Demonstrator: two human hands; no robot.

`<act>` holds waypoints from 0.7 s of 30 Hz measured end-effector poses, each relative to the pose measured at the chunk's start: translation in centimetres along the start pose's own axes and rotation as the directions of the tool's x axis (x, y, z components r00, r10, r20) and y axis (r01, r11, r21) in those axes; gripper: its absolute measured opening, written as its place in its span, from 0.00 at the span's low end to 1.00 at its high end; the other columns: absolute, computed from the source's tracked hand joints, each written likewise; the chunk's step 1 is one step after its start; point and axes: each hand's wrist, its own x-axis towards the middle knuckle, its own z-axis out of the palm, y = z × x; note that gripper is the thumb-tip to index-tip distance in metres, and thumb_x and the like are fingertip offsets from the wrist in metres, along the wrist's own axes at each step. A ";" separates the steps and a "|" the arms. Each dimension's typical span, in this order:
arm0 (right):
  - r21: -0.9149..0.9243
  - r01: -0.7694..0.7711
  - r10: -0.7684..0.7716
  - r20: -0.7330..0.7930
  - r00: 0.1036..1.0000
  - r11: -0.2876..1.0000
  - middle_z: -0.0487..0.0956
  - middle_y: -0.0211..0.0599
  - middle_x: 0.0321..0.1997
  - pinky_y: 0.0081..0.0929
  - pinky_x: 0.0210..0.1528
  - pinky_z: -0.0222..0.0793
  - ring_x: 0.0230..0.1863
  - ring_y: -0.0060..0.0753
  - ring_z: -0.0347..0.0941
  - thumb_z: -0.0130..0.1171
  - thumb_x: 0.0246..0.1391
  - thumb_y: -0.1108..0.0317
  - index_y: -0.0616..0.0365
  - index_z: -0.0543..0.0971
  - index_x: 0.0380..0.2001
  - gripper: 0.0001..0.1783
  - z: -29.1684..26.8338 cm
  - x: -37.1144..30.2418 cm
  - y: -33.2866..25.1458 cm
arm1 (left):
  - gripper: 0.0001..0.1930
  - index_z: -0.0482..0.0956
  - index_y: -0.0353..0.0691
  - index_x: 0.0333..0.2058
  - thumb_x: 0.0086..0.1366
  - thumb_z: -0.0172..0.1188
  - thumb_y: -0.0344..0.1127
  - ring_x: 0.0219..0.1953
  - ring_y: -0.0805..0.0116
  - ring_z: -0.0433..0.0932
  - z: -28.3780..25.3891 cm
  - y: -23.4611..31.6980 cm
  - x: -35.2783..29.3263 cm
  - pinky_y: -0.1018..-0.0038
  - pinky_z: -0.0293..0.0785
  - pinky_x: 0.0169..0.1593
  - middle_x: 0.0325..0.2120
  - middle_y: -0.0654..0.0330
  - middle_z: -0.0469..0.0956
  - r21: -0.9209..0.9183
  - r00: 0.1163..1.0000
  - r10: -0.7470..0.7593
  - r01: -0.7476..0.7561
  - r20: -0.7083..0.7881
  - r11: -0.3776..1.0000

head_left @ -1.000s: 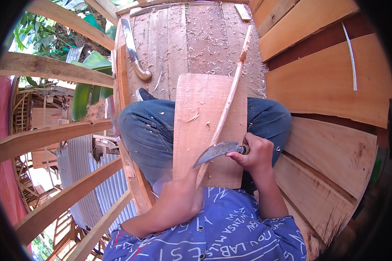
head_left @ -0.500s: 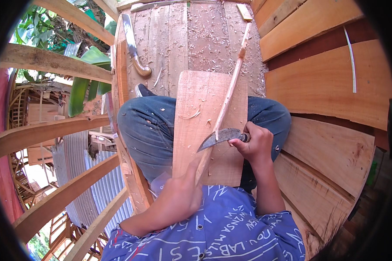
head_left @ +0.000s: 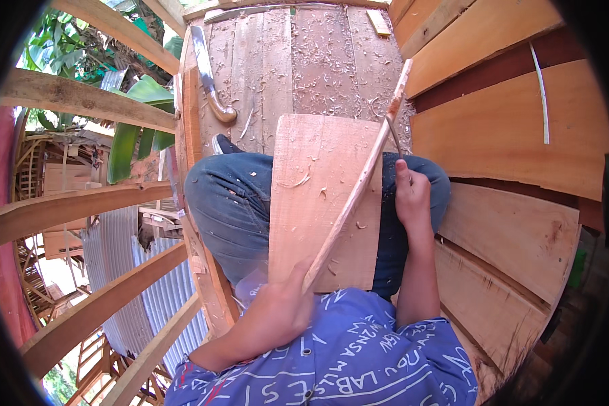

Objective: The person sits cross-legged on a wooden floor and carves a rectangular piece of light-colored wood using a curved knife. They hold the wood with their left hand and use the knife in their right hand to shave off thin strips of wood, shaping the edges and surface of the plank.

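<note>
A long, pale wooden stick (head_left: 353, 197) slants across a flat wooden board (head_left: 304, 159) that rests over my lap. My left hand (head_left: 282, 306) is wrapped round the stick's near end, close to my shirt. Beyond my right knee, my right hand (head_left: 413, 194) is closed on the handle of a curved knife (head_left: 394, 135). The handle is mostly hidden in the fist. The blade shows nearly edge-on and meets the stick below its brownish patch, near the far end. Thin curled shavings (head_left: 298, 181) lie on the board.
A large knife (head_left: 205, 71) with a curved wooden handle lies on the plank floor (head_left: 262, 68), where shavings are scattered. At the far right sits a small wood piece (head_left: 379, 22). A slatted railing (head_left: 81, 193) runs along my left, a plank wall (head_left: 501, 115) along my right.
The curved knife has moved away from me along the stick, from its near part toward its far end. The stick's far end has swung right and nearer.
</note>
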 end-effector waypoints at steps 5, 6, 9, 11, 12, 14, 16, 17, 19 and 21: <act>0.034 -0.004 0.001 0.096 0.995 0.999 0.61 0.40 0.12 0.33 0.22 0.56 0.18 0.24 0.56 0.50 0.61 0.42 0.70 0.69 0.18 0.36 -0.4 -2.7 1.2 | 0.27 0.59 0.27 0.57 0.60 0.54 0.30 0.26 0.37 0.77 -0.7 -0.2 -0.2 0.52 0.72 0.35 0.21 0.35 0.75 0.023 0.995 0.014 -0.011 -0.103 1.000; 0.048 -0.003 -0.002 0.113 0.994 0.999 0.61 0.40 0.12 0.33 0.21 0.56 0.18 0.24 0.55 0.51 0.61 0.42 0.69 0.70 0.18 0.36 -0.6 -3.0 1.2 | 0.27 0.59 0.27 0.57 0.60 0.54 0.30 0.26 0.38 0.77 -1.0 0.0 -0.4 0.53 0.71 0.35 0.21 0.36 0.75 0.035 0.992 0.016 -0.011 -0.125 0.999; 0.082 0.009 -0.021 0.142 0.990 0.997 0.61 0.40 0.12 0.31 0.21 0.56 0.18 0.23 0.56 0.52 0.60 0.44 0.69 0.70 0.18 0.34 -0.6 -3.7 1.0 | 0.28 0.59 0.28 0.58 0.59 0.53 0.28 0.26 0.38 0.77 -1.8 0.7 -0.9 0.54 0.72 0.34 0.20 0.37 0.75 0.114 0.983 0.032 -0.011 -0.181 0.993; 0.146 0.011 -0.035 0.162 0.986 0.989 0.60 0.40 0.11 0.29 0.21 0.56 0.18 0.22 0.56 0.55 0.60 0.47 0.69 0.71 0.20 0.30 -0.3 -4.2 0.9 | 0.28 0.60 0.29 0.58 0.58 0.53 0.27 0.26 0.38 0.77 -2.0 1.1 -1.2 0.55 0.73 0.34 0.20 0.39 0.76 0.225 0.982 0.038 0.005 -0.187 0.974; 0.144 0.010 -0.034 0.160 0.986 0.990 0.60 0.41 0.12 0.29 0.21 0.56 0.18 0.22 0.56 0.55 0.60 0.48 0.68 0.71 0.21 0.29 -0.3 -4.5 0.6 | 0.29 0.60 0.29 0.59 0.57 0.53 0.26 0.26 0.39 0.78 -2.0 1.2 -1.2 0.55 0.73 0.36 0.22 0.39 0.76 0.239 0.982 0.042 0.003 -0.183 0.971; 0.133 0.001 -0.022 0.155 0.988 0.991 0.60 0.42 0.12 0.29 0.20 0.55 0.17 0.22 0.55 0.56 0.60 0.50 0.68 0.72 0.22 0.27 -0.8 -5.4 -0.6 | 0.30 0.60 0.29 0.59 0.55 0.53 0.25 0.28 0.41 0.79 -1.8 1.3 -0.9 0.54 0.73 0.39 0.25 0.38 0.78 0.264 0.985 0.050 -0.004 -0.167 0.965; 0.110 0.031 -0.048 0.160 0.986 0.993 0.59 0.43 0.12 0.29 0.19 0.55 0.16 0.23 0.54 0.57 0.59 0.52 0.68 0.72 0.22 0.26 -1.3 -6.7 -0.7 | 0.32 0.60 0.29 0.60 0.53 0.53 0.25 0.37 0.40 0.79 -1.0 0.9 -0.5 0.52 0.72 0.46 0.35 0.35 0.77 0.284 0.966 0.140 -0.075 -0.216 0.956; 0.090 0.046 -0.060 0.153 0.986 0.995 0.59 0.44 0.12 0.30 0.19 0.54 0.15 0.23 0.54 0.58 0.59 0.53 0.68 0.73 0.22 0.25 -1.9 -7.3 -0.7 | 0.33 0.60 0.29 0.60 0.52 0.54 0.24 0.42 0.40 0.78 -0.6 0.8 -0.1 0.51 0.71 0.50 0.40 0.33 0.76 0.294 0.952 0.196 -0.123 -0.235 0.948; 0.071 0.017 -0.030 0.184 0.982 0.997 0.58 0.45 0.11 0.30 0.18 0.54 0.14 0.25 0.53 0.58 0.59 0.53 0.68 0.73 0.22 0.25 -3.0 -8.9 -0.5 | 0.34 0.60 0.28 0.60 0.51 0.54 0.24 0.51 0.38 0.73 -0.1 0.8 0.3 0.48 0.66 0.56 0.49 0.31 0.70 0.458 0.943 0.252 -0.130 -0.218 0.879; 0.047 -0.001 -0.008 0.186 0.982 0.999 0.59 0.48 0.11 0.32 0.17 0.55 0.12 0.32 0.53 0.59 0.58 0.52 0.67 0.72 0.20 0.26 -4.1 -10.0 -0.8 | 0.35 0.60 0.28 0.60 0.50 0.53 0.23 0.58 0.35 0.67 0.4 0.8 1.0 0.46 0.63 0.60 0.54 0.31 0.67 0.558 0.935 0.296 -0.141 -0.197 0.817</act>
